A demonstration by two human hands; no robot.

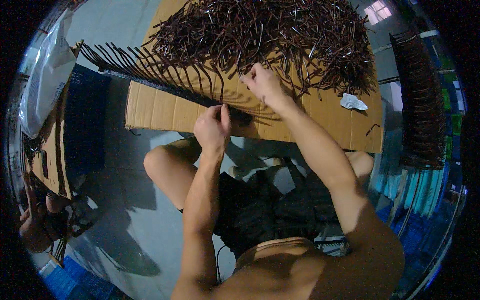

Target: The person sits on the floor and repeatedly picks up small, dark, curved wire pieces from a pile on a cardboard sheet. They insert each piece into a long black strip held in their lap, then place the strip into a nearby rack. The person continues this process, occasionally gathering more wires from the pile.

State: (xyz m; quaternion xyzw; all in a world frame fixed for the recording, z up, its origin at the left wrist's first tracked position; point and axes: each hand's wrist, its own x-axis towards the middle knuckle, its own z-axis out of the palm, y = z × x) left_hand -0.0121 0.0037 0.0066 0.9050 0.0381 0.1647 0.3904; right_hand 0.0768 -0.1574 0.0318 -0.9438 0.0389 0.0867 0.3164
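Observation:
A long dark bar (165, 89) lies slantwise over the near left part of the cardboard, with a row of thin brown curved strips (145, 62) standing up from it. My left hand (212, 127) is closed at the bar, thumb and forefinger pinching the foot of the last strip in the row. Beyond that point the bar's bare end (241, 116) runs on to the right. At the near edge of a big heap of loose brown strips (260, 32), my right hand (265, 86) is closed with its fingertips together. Whatever they hold is too small to tell.
Flattened cardboard (325, 120) forms the work surface, with a crumpled white paper (353, 102) at its right. Another rack full of dark strips (420, 100) stands at far right. A clear plastic bag (47, 75) hangs at left, and another person's hand (32, 200) shows below it.

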